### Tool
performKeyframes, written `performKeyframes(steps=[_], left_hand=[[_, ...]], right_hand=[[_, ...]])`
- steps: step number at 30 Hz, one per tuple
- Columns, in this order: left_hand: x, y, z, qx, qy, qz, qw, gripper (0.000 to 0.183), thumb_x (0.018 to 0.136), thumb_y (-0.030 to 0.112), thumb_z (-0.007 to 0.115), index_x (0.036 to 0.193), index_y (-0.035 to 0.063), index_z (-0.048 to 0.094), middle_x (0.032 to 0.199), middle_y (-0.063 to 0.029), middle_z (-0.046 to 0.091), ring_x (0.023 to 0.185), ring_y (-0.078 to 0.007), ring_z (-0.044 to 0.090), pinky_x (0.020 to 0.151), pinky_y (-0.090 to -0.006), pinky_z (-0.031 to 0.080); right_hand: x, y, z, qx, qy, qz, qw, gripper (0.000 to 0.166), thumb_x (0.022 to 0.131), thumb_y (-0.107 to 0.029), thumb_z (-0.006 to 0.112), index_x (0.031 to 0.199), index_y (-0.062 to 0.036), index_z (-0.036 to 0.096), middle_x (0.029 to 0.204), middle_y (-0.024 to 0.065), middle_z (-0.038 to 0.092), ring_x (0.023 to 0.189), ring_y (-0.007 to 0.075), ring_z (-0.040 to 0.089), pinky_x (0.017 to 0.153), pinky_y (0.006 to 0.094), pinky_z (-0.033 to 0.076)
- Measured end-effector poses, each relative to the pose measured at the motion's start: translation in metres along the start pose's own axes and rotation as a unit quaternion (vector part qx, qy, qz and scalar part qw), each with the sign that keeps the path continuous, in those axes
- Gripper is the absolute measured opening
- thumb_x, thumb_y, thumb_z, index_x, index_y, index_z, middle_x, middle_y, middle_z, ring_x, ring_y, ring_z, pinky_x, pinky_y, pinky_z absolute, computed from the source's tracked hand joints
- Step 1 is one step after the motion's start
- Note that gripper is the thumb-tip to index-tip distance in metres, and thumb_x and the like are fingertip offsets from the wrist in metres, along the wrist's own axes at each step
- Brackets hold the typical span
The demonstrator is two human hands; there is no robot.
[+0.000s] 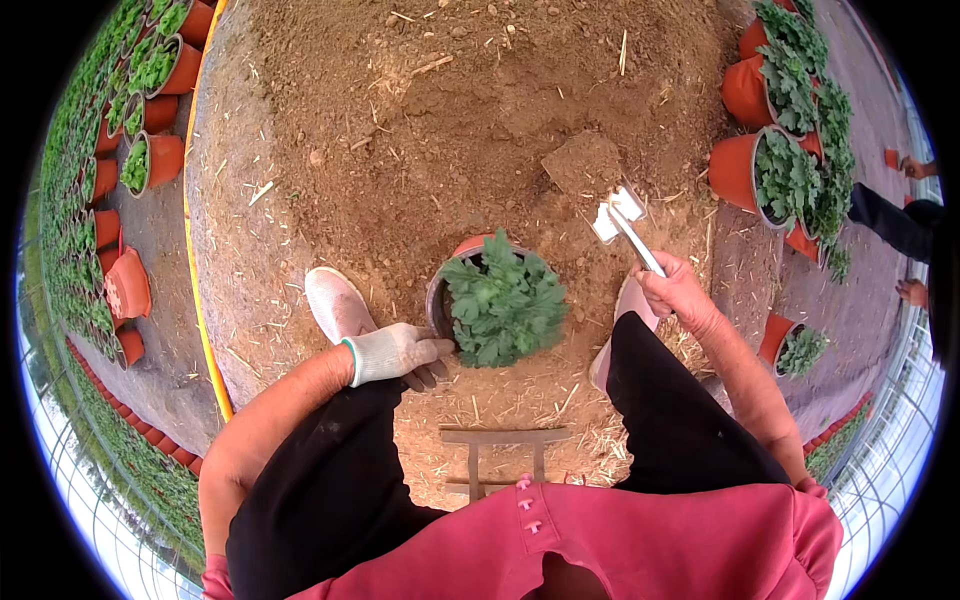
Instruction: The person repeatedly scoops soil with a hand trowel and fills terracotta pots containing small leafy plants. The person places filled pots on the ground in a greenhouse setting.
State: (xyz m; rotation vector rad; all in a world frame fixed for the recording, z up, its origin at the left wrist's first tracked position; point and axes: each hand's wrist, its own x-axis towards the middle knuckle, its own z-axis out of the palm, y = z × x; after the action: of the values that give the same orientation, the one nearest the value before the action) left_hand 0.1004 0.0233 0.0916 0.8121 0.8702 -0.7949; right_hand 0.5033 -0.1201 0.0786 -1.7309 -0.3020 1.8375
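Note:
A leafy green plant stands in a reddish plastic pot on the soil between my feet. My left hand, in a pale work glove with darker fingertips, is at the pot's left rim; its thumb and fingers meet the rim there. To the right of the pot, my bare right hand is closed around the metal handle of a hand shovel. The shovel's soil-covered blade lies against the loose brown soil.
Several potted plants stand at the right, with one small pot apart. Rows of pots line the left beyond a yellow edging strip. A low stool frame is between my legs. Another person's dark sleeve shows far right.

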Motion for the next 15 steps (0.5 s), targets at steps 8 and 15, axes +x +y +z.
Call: performKeyframes(steps=[8, 15], left_hand=[[-0.030, 0.060, -0.038, 0.296, 0.332, 0.260, 0.857, 0.051, 0.092, 0.035, 0.058, 0.133, 0.0054, 0.053, 0.124, -0.0218, 0.061, 0.106, -0.0403, 0.062, 0.089, -0.0428, 0.052], [0.004, 0.114, 0.029, 0.483, 0.298, 0.474, 0.673, 0.075, 0.077, 0.044, 0.072, 0.136, 0.0045, 0.050, 0.132, -0.0197, 0.056, 0.128, -0.0361, 0.049, 0.109, -0.0503, 0.036]], right_hand=[[-0.021, -0.005, 0.000, -0.096, 0.013, -0.031, 0.995, 0.008, 0.090, -0.008, 0.058, 0.096, -0.0038, 0.060, 0.057, -0.0060, 0.043, 0.042, 0.0028, 0.036, 0.038, 0.0215, 0.028], [-0.040, -0.013, 0.006, -0.130, 0.010, -0.053, 0.990, 0.007, 0.089, -0.010, 0.061, 0.094, -0.0055, 0.063, 0.062, -0.0062, 0.050, 0.047, 0.0027, 0.043, 0.042, 0.0208, 0.034]])
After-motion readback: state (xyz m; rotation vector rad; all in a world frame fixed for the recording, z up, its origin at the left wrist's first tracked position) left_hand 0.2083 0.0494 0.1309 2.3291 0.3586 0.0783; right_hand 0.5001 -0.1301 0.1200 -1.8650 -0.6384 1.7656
